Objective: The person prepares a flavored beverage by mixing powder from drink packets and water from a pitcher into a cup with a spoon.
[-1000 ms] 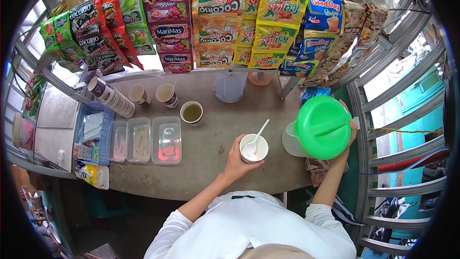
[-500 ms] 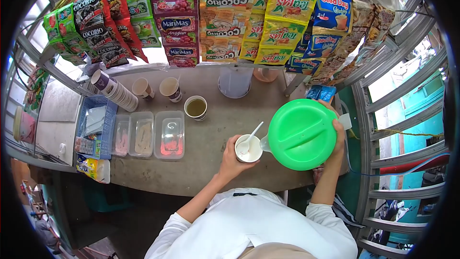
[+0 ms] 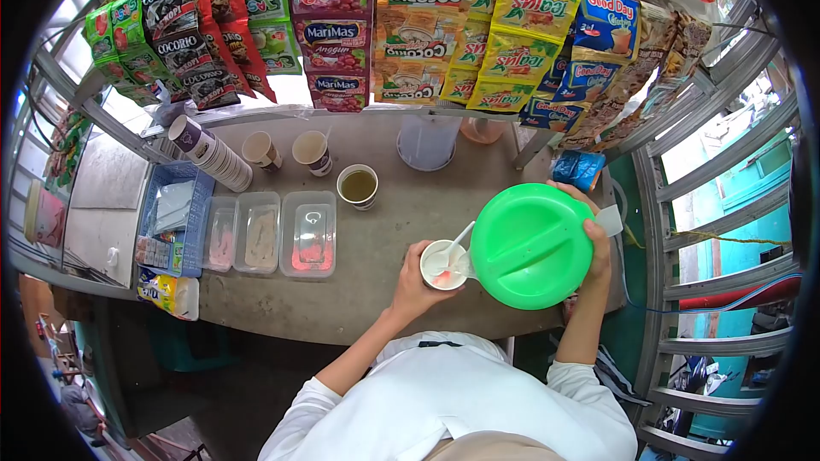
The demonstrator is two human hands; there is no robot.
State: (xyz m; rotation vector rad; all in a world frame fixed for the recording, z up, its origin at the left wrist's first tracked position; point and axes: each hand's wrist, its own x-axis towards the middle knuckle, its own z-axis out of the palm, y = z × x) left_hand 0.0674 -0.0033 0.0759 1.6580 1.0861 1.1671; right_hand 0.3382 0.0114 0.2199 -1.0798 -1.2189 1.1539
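Note:
My left hand (image 3: 416, 290) is wrapped round a paper cup (image 3: 436, 271). A white plastic spoon (image 3: 460, 235) leans in the cup, and a patch of pink-red shows inside it. On the right, my right hand (image 3: 595, 243) grips a pitcher with a round green lid (image 3: 530, 248) from its handle side. The pitcher's pale spout (image 3: 467, 262) reaches over the cup's rim. Farther back on the table stands another paper cup (image 3: 357, 186) with greenish-brown liquid in it.
Clear plastic containers (image 3: 308, 235) with pink and tan powder stand on the left, beside a blue basket (image 3: 202, 205). Behind are a stack of paper cups (image 3: 224, 166), two single cups (image 3: 312, 154) and a clear bucket (image 3: 425, 143). Drink sachets (image 3: 418, 30) hang overhead.
A pink-red patch now shows inside the cup, which looked white before. The pitcher has shifted slightly left and toward me, its spout now over the rim.

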